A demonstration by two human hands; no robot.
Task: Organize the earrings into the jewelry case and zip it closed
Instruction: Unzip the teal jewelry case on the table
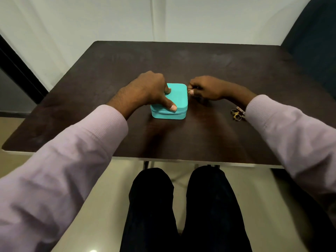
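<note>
The dark table (218, 73) carries a closed teal jewelry case (177, 99) at its middle. The left hand (145, 91) steadies it, thumb and fingers curled over the lid, likely so the zipper can run. The right hand (207, 88), just beside the case's right edge, pinches what looks like the zipper pull. The earrings (237, 114) lie well right, near that sleeve.

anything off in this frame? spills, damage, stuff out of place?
No spill or damage. One oddity: the earrings lie loose on the table by the right sleeve, outside the closed teal jewelry case.
</note>
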